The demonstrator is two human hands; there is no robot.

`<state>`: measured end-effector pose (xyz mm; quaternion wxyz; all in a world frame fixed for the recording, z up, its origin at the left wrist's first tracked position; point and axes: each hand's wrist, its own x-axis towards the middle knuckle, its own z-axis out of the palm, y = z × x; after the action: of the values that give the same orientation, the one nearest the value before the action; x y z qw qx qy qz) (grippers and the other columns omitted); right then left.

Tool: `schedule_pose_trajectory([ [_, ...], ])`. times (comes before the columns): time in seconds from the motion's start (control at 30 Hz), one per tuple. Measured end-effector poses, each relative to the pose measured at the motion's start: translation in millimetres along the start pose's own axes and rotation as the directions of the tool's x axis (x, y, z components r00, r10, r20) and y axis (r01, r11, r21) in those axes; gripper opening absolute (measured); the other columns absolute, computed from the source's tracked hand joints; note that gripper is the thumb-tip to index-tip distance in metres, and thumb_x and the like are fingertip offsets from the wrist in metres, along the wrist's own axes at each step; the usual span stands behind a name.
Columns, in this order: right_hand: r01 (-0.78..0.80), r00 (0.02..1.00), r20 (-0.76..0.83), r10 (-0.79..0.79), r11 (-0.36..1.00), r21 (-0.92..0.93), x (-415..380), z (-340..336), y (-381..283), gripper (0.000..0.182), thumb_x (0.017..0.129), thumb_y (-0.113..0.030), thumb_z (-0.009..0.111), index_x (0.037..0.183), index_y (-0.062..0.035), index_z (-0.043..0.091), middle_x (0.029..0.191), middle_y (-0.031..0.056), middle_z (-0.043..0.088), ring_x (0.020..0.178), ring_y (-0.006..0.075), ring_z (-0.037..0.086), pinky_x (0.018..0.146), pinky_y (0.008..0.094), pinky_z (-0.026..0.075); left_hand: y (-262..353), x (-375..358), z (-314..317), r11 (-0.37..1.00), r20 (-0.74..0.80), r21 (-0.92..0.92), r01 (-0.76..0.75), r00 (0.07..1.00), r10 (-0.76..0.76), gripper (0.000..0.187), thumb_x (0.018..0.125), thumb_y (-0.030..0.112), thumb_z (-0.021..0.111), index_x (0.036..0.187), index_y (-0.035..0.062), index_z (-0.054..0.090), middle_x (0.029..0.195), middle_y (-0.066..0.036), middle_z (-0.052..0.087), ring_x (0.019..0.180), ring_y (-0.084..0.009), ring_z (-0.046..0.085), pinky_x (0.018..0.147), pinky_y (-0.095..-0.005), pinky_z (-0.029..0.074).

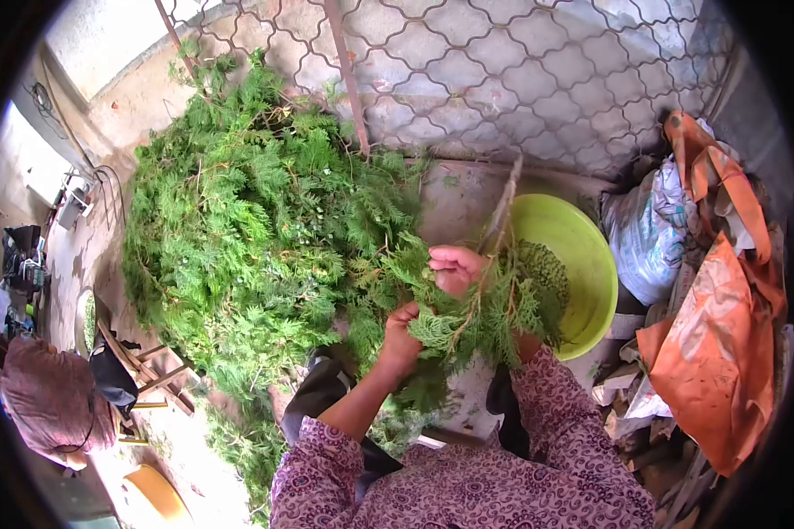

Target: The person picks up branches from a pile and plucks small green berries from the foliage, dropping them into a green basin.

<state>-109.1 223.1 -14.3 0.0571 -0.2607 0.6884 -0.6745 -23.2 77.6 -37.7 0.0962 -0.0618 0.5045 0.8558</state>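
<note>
green leafy branch (481, 304), upright, over basin

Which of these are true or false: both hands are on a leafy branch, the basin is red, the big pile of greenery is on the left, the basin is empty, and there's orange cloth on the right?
1. Both the left hand and the right hand grip the leafy branch. True.
2. The basin is red. False: it is yellow-green.
3. The pile of greenery lies left of the hands. True.
4. The basin is empty. False: small green bits lie inside it.
5. Orange cloth lies at the right edge. True.
</note>
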Motion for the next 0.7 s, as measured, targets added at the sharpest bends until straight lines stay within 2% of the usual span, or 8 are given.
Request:
schedule_pose_trajectory([
  [0.13, 0.113, 0.994, 0.0, -0.114, 0.985, -0.131, -18, -6, -29, 0.035, 0.081, -0.011, 0.058, 0.113, 0.0, 0.05, 0.111, 0.0119, 0.053, 0.107, 0.0199, 0.049, 0.085, 0.0324, 0.046, 12, 0, 15, 0.99, 0.009, 0.077, -0.119, 0.993, 0.119, 0.019, 0.08, -0.004, 0.051, 0.095, 0.0017, 0.062, 0.087, -0.001, 0.063, 0.078, -0.0066, 0.054, 0.073, -0.0209, 0.044],
  [0.17, 0.03, 1.0, -0.013, -0.028, 0.97, 0.242, -27, -4, -36, 0.036, 0.08, -0.012, 0.059, 0.113, 0.0009, 0.05, 0.113, 0.0139, 0.052, 0.106, 0.0218, 0.05, 0.086, 0.0322, 0.044, 7, 0, 12, 0.99, 0.009, 0.074, -0.117, 0.993, 0.117, 0.019, 0.08, -0.004, 0.051, 0.095, 0.0017, 0.062, 0.087, -0.001, 0.063, 0.078, -0.0066, 0.054, 0.073, -0.0209, 0.044],
  [0.23, -0.111, 0.991, 0.05, 0.126, 0.538, 0.836, -39, -3, -46, 0.04, 0.077, -0.013, 0.061, 0.111, 0.0029, 0.051, 0.115, 0.0178, 0.051, 0.105, 0.0257, 0.052, 0.089, 0.0319, 0.042, 18, -4, 19, 0.978, -0.005, 0.152, -0.144, 0.989, 0.146, 0.019, 0.081, -0.004, 0.049, 0.095, -0.0001, 0.061, 0.088, -0.001, 0.063, 0.08, -0.006, 0.054, 0.074, -0.0199, 0.042],
  [0.3, -0.284, 0.928, 0.167, 0.334, 0.342, 0.895, -31, -12, -34, 0.033, 0.079, -0.013, 0.057, 0.107, 0.0039, 0.053, 0.108, 0.0156, 0.055, 0.099, 0.0226, 0.054, 0.084, 0.0299, 0.043, 18, -5, 19, 0.982, -0.004, 0.125, -0.142, 0.99, 0.144, 0.018, 0.082, -0.004, 0.049, 0.095, -0.0003, 0.061, 0.089, -0.001, 0.063, 0.081, -0.0062, 0.054, 0.075, -0.0202, 0.042],
  [0.33, -0.113, 0.992, 0.023, 0.123, 0.802, 0.586, -27, -15, -6, 0.032, 0.079, -0.014, 0.058, 0.106, 0.004, 0.054, 0.102, 0.0137, 0.056, 0.093, 0.0212, 0.055, 0.081, 0.0293, 0.044, 16, -5, 17, 0.988, 0.03, 0.109, -0.11, 0.994, 0.107, 0.016, 0.082, -0.003, 0.049, 0.093, -0.0002, 0.061, 0.087, 0.0, 0.062, 0.079, -0.0053, 0.053, 0.073, -0.0198, 0.042],
  [0.37, 0.139, 0.99, 0.01, -0.141, 0.985, 0.098, -24, -18, 9, 0.032, 0.079, -0.015, 0.059, 0.104, 0.004, 0.054, 0.096, 0.0118, 0.058, 0.088, 0.0197, 0.056, 0.078, 0.0287, 0.044, 15, -5, 16, 0.993, 0.063, 0.094, -0.076, 0.996, 0.07, 0.015, 0.083, -0.002, 0.049, 0.091, -0.0001, 0.061, 0.084, 0.002, 0.061, 0.077, -0.0044, 0.051, 0.071, -0.0194, 0.041],
  [0.4, 0.047, 0.995, 0.096, -0.028, 0.978, -0.203, -16, -13, -45, 0.032, 0.076, -0.016, 0.063, 0.101, 0.0025, 0.055, 0.087, 0.0077, 0.058, 0.079, 0.0159, 0.056, 0.072, 0.0268, 0.045, 14, -5, 16, 0.993, 0.061, 0.09, -0.075, 0.996, 0.07, 0.015, 0.083, -0.002, 0.049, 0.091, -0.0001, 0.061, 0.084, 0.002, 0.061, 0.077, -0.0044, 0.051, 0.071, -0.0194, 0.041],
  [0.7, -0.402, 0.914, -0.043, 0.403, 0.887, -0.227, -8, -5, -73, 0.027, 0.081, -0.017, 0.06, 0.1, 0.0001, 0.055, 0.084, 0.0056, 0.058, 0.077, 0.0109, 0.056, 0.068, 0.0241, 0.046, 12, -8, 21, 0.994, 0.072, 0.087, -0.07, 0.995, 0.064, 0.012, 0.085, 0.002, 0.051, 0.074, 0.0034, 0.056, 0.069, 0.008, 0.048, 0.065, -0.001, 0.037, 0.057, -0.0178, 0.032],
])
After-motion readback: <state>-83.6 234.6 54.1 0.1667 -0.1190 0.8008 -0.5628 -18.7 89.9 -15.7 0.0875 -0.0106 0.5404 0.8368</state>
